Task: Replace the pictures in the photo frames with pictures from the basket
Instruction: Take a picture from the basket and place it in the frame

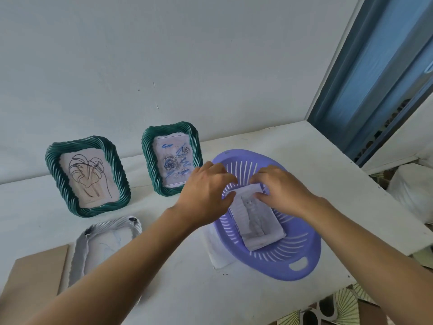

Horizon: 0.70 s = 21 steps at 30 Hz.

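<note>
A purple slotted basket [302, 261] lies on the white table and holds a stack of pictures [256, 225], a grey cat on top. My right hand [281, 186] pinches the far end of the stack. Over the basket's left rim, my left hand [206, 191] has its fingers apart and touches the stack's far left corner. Two green twisted photo frames stand against the wall: the left frame [87, 175] shows a leaf drawing, the right frame [169, 159] shows blue roses. A third frame [105, 242] lies face down, open at the back, partly under my left forearm.
A brown backing board [35, 280] lies at the table's left front corner. A white sheet [216, 252] sticks out from under the basket's left side. A blue door frame [375, 73] stands to the right, past the table's edge. Patterned floor shows below the front edge.
</note>
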{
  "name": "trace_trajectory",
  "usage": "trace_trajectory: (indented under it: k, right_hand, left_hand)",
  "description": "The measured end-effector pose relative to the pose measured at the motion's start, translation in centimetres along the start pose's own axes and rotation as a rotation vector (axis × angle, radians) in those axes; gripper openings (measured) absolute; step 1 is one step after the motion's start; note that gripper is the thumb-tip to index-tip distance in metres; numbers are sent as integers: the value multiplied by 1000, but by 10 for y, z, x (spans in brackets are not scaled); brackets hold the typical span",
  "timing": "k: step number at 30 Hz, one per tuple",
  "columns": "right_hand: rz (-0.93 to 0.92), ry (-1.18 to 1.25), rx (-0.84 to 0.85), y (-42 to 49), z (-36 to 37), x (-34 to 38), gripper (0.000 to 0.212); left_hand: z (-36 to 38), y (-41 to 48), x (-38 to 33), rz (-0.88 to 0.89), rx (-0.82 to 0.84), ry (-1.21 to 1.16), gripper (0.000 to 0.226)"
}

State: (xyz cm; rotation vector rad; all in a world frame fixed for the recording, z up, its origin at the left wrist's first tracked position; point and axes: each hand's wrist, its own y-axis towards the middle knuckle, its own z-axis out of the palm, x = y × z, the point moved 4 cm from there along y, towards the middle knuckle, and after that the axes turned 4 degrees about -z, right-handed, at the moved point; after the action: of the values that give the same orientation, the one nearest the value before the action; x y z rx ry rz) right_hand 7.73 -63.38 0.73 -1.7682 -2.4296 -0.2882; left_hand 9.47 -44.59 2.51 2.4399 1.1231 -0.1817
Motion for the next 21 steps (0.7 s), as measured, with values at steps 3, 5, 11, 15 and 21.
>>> trace_trajectory:
  k: [3,5,11,15,21]
  right_hand:
    - [-38,-36,113,13,6,-3,46]
    - [-50,-84,185,19,13,-5,51]
    - [-72,-148,239,21,28,-10,48]
    - [-65,-125,182,20,28,-8,44]
    - [-57,-74,59,18,25,-9,37]
  left_hand:
    - [3,10,11,-99,-51,88,30]
    - [5,6,23,-159,-84,83,32]
    - [13,-6,35,-227,-82,-62,39]
    - [16,-11,37,-265,-156,-206,38]
    - [18,-33,41,-448,-148,-398,46]
